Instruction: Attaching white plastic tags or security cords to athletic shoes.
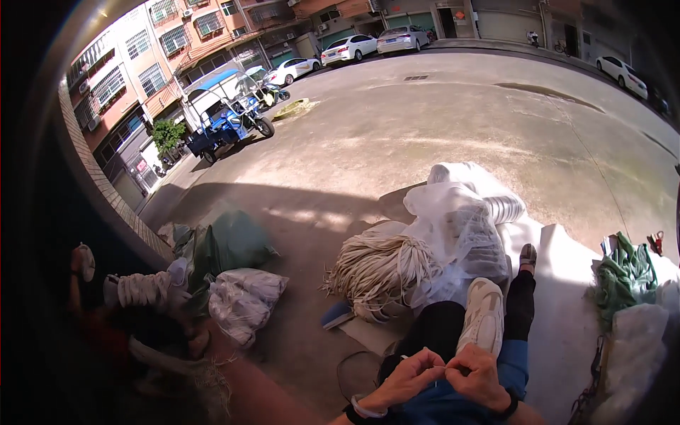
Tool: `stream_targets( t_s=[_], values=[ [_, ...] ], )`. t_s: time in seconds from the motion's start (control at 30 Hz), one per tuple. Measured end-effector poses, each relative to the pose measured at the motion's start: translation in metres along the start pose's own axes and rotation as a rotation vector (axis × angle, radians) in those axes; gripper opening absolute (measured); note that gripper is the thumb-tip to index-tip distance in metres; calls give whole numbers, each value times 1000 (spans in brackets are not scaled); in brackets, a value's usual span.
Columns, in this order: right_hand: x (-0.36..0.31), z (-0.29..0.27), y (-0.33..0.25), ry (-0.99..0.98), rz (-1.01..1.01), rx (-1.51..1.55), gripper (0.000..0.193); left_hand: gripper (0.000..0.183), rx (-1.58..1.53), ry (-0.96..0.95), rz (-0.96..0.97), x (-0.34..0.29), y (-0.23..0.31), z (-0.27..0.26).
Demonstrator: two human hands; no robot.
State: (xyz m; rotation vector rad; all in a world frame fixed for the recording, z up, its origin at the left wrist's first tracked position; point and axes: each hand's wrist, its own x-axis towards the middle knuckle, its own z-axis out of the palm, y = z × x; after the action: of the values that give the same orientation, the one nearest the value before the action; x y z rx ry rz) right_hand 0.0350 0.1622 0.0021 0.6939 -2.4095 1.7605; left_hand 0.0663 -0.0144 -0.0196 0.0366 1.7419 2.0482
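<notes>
On my lap lies a white and beige sneaker (483, 319), its toe pointing away from me. Just behind its heel end my left hand (411, 375) and my right hand (476, 377) meet, thumbs and fingertips pinched together. A thin pale strand, apparently a shoelace (444, 365), shows faintly between the fingertips; most of it is hidden. To the left of the shoe, a thick bundle of cream laces (386, 269) spreads over my knee area. Clear plastic bags (460, 227) holding stacked white shoes stand beyond it.
Another person's arm (248, 393) is at the lower left, near a row of white shoes (145, 289), a plastic bag (246, 301) and green sacks (227, 237). A green bundle (627, 273) lies right. A blue three-wheeler (230, 120) and cars (348, 48) stand farther off.
</notes>
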Motion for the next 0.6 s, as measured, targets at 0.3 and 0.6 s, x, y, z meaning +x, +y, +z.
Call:
stream_targets(
  t_s=[0.3,0.6],
  values=[
    [-1,-3,9,-52,189,165,4,10,-95,61,-29,5,22,8],
    [-7,-15,-1,-35,176,183,3,13,-282,7,-63,10,26,14]
  ],
)
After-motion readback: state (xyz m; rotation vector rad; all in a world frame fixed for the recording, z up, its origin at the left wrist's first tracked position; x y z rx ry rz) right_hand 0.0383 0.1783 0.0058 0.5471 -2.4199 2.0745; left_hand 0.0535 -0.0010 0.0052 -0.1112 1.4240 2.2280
